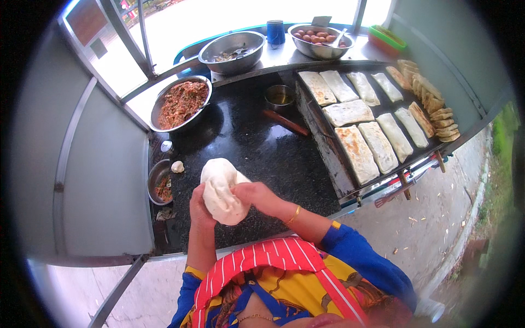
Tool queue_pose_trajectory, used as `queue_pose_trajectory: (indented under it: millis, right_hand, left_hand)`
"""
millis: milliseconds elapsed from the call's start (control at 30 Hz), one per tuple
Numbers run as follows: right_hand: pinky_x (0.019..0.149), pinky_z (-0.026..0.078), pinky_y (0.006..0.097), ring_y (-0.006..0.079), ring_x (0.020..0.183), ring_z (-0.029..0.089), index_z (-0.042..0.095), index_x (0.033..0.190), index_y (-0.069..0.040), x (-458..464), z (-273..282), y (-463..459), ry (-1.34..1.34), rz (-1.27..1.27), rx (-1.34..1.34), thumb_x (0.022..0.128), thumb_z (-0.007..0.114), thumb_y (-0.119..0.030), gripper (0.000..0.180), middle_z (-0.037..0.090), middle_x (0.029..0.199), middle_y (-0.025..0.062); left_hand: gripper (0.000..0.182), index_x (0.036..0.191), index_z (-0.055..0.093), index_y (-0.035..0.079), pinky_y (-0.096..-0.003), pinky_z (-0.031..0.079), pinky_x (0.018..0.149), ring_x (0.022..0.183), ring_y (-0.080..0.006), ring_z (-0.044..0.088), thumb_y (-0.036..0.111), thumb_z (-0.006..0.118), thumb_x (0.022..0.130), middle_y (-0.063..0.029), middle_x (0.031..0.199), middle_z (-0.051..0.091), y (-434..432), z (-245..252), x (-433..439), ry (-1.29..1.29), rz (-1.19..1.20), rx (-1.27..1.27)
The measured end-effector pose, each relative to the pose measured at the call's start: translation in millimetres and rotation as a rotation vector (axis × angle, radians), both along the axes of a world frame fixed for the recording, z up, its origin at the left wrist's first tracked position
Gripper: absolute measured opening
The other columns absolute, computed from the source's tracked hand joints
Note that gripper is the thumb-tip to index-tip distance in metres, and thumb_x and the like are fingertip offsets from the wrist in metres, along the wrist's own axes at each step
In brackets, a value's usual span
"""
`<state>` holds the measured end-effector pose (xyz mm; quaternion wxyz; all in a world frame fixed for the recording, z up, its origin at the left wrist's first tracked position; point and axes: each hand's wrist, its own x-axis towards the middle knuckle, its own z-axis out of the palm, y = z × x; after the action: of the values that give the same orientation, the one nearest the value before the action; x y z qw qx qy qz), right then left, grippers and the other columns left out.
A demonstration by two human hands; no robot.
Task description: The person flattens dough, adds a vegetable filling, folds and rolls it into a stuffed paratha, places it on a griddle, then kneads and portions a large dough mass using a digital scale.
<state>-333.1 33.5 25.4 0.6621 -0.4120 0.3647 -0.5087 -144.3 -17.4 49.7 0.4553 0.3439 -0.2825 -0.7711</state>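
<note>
A large, soft lump of white dough is held up over the black stone worktop. My left hand supports it from the left side, fingers partly behind it. On its right side my right hand pinches a fold of the dough. Left of the dough, a small dough ball lies beside a small metal bowl with some chopped filling. Further back is a large steel bowl of reddish chopped filling.
A griddle at right bears several flat rectangular breads and stacked browned pieces. A rolling pin and oil bowl lie near its edge. Behind stand a steel bowl, blue cup and bowl of eggs.
</note>
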Motion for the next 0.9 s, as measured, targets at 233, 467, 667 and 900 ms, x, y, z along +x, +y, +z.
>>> queue_pose_trajectory:
  millis: [233, 467, 667, 900]
  right_hand:
    - [0.088, 0.056, 0.0401, 0.0255, 0.094, 0.07, 0.064, 0.114, -0.004, -3.7, -18.1, -27.9, -0.753, 0.118, 0.413, 0.096, 0.059, -0.059, 0.058, 0.072, 0.101, 0.014]
    - [0.095, 0.052, 0.0338, 0.0171, 0.107, 0.063, 0.056, 0.132, 0.0, 6.6, 13.9, -27.8, -0.197, -0.074, -0.116, 0.067, 0.086, -0.006, 0.072, 0.065, 0.121, 0.0078]
    - [0.101, 0.048, 0.0362, 0.0245, 0.12, 0.059, 0.035, 0.148, -0.001, 17.1, 37.3, 3.8, 0.104, 0.084, -0.247, 0.072, 0.087, -0.021, 0.094, 0.058, 0.127, 0.0143]
    - [0.088, 0.054, 0.0471, 0.0459, 0.099, 0.067, 0.016, 0.154, 0.002, 40.4, 33.3, 5.9, 0.94, -0.113, -0.393, 0.093, 0.067, -0.041, 0.09, 0.065, 0.11, 0.0274]
  left_hand:
    - [0.067, 0.129, 0.056, -0.008, -0.036, 0.054, 0.084, 0.099, -0.024, 0.069, 0.042, 0.068, 0.085, -0.0157, 0.117, 0.068, 22.3, -1.1, -0.7, -0.989, -0.472, -0.741]
    - [0.114, 0.154, 0.032, 0.001, -0.0412, 0.031, 0.118, 0.142, -0.0239, 0.042, 0.089, 0.022, 0.083, -0.0119, 0.155, 0.043, 18.0, -23.3, 3.3, -0.342, -0.304, -0.233]
    - [0.126, 0.154, 0.033, 0.005, -0.0484, 0.041, 0.113, 0.133, -0.0315, 0.052, 0.097, 0.036, 0.067, -0.0169, 0.147, 0.05, 13.2, -15.4, 6.3, 0.278, -0.18, -0.112]
    - [0.096, 0.145, 0.043, 0.001, -0.0382, 0.051, 0.101, 0.118, -0.0229, 0.062, 0.072, 0.063, 0.084, -0.0129, 0.133, 0.059, 27.1, 2.8, -10.1, 0.033, -0.034, -0.365]
